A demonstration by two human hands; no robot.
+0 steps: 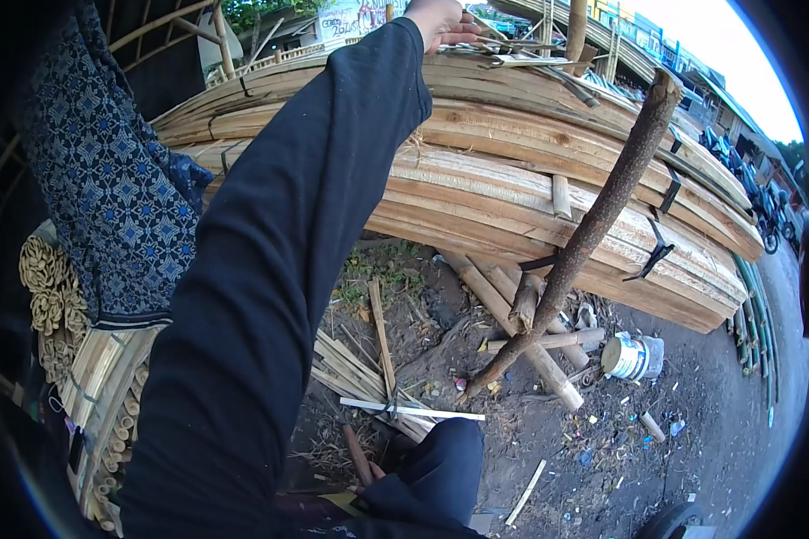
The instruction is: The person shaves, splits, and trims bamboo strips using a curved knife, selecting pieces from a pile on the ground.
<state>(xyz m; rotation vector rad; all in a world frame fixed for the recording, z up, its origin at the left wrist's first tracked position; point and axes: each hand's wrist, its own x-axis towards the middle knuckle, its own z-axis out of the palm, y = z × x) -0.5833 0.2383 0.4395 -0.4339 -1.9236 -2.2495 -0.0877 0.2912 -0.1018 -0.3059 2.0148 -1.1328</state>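
Observation:
My left hand (439, 24), partly cut off by the top edge, is at the end of an outstretched dark sleeve. Its visible fingers point right, slightly apart, over thin strips on a large stack of sawn wood (512, 135). Nothing can be seen held in them. Low in the view, my right hand (377, 471) shows only in small part, closed around a brown wooden handle (357, 455) beside a dark-clothed knee (449, 454). The far end of what it holds is hidden.
A rough forked branch (602, 211) leans in front of the stack. Split strips (355, 359) and poles (512, 314) lie on the dirt ground, near a white bucket (624, 357). Patterned blue cloth (108, 171) hangs at left above bundled bamboo (54, 278). Motorbikes (768, 211) stand far right.

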